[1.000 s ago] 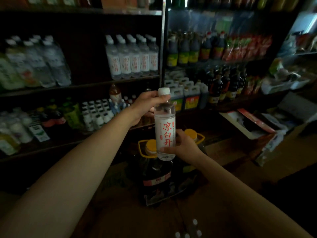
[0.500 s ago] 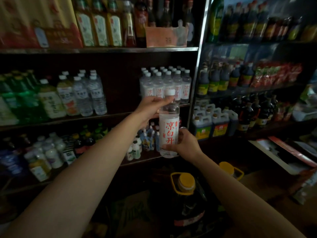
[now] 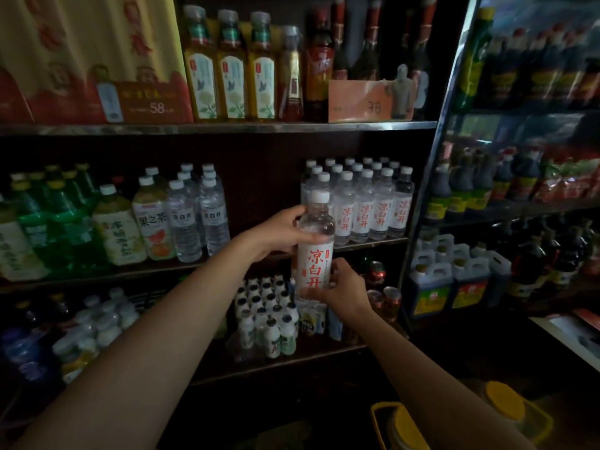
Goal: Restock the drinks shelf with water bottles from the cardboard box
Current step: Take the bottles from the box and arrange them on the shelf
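The person holds a clear plastic water bottle [image 3: 315,245] upright in both hands: the left hand [image 3: 281,233] wraps its smooth shoulder and the right hand [image 3: 341,287] cups its base, probably to steady it for the shelf. It hangs just in front of the drinks shelf [image 3: 370,244], at about 7 o'clock from the row of matching white-capped, red-lettered bottles [image 3: 367,203], where it likely belongs.

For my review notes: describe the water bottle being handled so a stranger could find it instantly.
Find the middle shelf with its group of red-lettered water bottles. Just before their left end, the water bottle is the only one off the shelf, gripped by the left hand and right hand.
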Motion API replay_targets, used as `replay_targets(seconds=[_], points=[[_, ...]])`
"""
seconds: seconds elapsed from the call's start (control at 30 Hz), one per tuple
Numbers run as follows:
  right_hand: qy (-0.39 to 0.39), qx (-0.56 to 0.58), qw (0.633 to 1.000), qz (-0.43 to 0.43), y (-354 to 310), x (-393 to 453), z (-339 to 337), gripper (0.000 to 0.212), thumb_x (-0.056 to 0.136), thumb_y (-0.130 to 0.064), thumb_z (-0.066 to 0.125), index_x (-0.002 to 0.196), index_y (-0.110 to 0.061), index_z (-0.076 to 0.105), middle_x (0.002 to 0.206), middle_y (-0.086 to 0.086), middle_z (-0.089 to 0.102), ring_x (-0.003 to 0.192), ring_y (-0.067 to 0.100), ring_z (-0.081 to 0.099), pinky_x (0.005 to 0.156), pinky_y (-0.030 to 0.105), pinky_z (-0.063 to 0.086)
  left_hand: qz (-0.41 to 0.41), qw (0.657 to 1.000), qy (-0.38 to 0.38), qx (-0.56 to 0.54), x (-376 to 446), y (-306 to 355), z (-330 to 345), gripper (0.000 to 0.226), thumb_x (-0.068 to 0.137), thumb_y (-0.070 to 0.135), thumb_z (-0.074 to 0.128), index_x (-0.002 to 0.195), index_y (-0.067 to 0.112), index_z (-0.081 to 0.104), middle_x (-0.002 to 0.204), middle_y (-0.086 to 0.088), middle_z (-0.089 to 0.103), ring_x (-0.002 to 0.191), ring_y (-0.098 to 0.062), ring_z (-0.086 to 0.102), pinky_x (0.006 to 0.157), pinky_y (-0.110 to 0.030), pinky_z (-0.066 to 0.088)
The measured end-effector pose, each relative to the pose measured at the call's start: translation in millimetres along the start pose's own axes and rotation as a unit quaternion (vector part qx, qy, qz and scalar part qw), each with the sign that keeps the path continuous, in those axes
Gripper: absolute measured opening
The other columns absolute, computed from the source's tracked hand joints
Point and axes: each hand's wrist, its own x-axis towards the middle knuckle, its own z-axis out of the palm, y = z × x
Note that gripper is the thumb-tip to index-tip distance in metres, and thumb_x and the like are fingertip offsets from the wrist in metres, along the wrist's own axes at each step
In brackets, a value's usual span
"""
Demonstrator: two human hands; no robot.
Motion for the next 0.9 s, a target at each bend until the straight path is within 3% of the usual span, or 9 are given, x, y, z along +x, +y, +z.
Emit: replay_targets(seconds=[0.17, 0.33, 0.47, 0.57, 0.67, 0.77, 0.9], points=[[-0.014, 0.012, 1.000, 0.005, -1.9, 70.1, 23.6, 0.064, 0.065, -0.028, 0.088, 0.117, -0.020, 0.053, 0.102, -0.007, 0.065, 0.093, 0.010, 0.063, 0.077, 0.025, 0.053, -0.002, 1.000, 0.016, 0.005, 50.1, -20.8, -42.1, 0.063, 0.080, 0.023, 0.074, 0.135, 0.026, 0.044, 0.121, 0.005, 0.062, 0.108, -0.009, 0.059, 0.072, -0.026, 0.051], [-0.010, 0.018, 1.000, 0.003, 1.9, 136.4, 46.3, 0.048, 0.067, -0.020, 0.086, 0.103, -0.022, 0.055, 0.095, -0.010, 0.064, 0.091, 0.009, 0.064, 0.069, 0.016, 0.049, 0.014, 0.999, 0.039, 0.018, 101.9, -41.4, -71.2, 0.062, 0.078, 0.020, 0.076, 0.133, 0.024, 0.046, 0.117, 0.002, 0.064, 0.107, -0.012, 0.060, 0.074, -0.030, 0.054], [0.007, 0.015, 1.000, 0.019, 13.6, 180.3, 65.7, 0.053, 0.068, -0.020, 0.085, 0.113, -0.015, 0.058, 0.104, -0.003, 0.069, 0.096, 0.014, 0.066, 0.082, 0.033, 0.056, 0.035, 0.998, 0.056, 0.021, 142.1, -61.1, -82.4, 0.053, 0.075, 0.016, 0.078, 0.121, 0.025, 0.053, 0.110, 0.004, 0.067, 0.101, -0.010, 0.064, 0.078, -0.029, 0.054], [0.017, -0.001, 0.999, 0.040, 24.4, 205.4, 80.1, 0.048, 0.073, -0.021, 0.082, 0.112, -0.017, 0.055, 0.104, -0.003, 0.068, 0.097, 0.015, 0.065, 0.082, 0.035, 0.056, 0.034, 0.997, 0.065, 0.039, 170.1, -80.8, -85.2, 0.056, 0.073, 0.015, 0.080, 0.122, 0.021, 0.054, 0.114, 0.004, 0.066, 0.103, -0.006, 0.062, 0.082, -0.026, 0.053], [0.041, -0.022, 0.998, 0.048, 35.9, 223.7, 91.0, 0.042, 0.074, -0.024, 0.079, 0.107, -0.018, 0.055, 0.098, -0.001, 0.067, 0.093, 0.018, 0.065, 0.079, 0.034, 0.055, 0.034, 0.994, 0.087, 0.055, 192.3, -100.7, -86.6, 0.063, 0.069, 0.019, 0.083, 0.125, 0.019, 0.055, 0.118, 0.004, 0.065, 0.108, -0.009, 0.061, 0.091, -0.031, 0.052], [0.059, -0.044, 0.996, 0.044, 38.1, 237.3, 94.8, 0.033, 0.078, -0.022, 0.074, 0.103, -0.016, 0.053, 0.096, 0.001, 0.066, 0.091, 0.021, 0.064, 0.074, 0.032, 0.052, 0.037, 0.991, 0.121, 0.047, 208.2, -113.4, -92.0, 0.061, 0.069, 0.018, 0.083, 0.123, 0.024, 0.055, 0.115, 0.005, 0.066, 0.106, -0.011, 0.063, 0.090, -0.034, 0.053], [0.060, -0.122, 0.990, 0.021, 34.7, 256.3, 99.5, 0.036, 0.083, -0.023, 0.070, 0.106, -0.010, 0.047, 0.103, 0.008, 0.065, 0.095, 0.027, 0.063, 0.071, 0.031, 0.047, 0.036, 0.989, 0.143, 0.032, 227.3, -124.1, -98.7, 0.068, 0.067, 0.019, 0.084, 0.125, 0.029, 0.053, 0.116, 0.003, 0.066, 0.103, -0.014, 0.065, 0.088, -0.048, 0.054]])
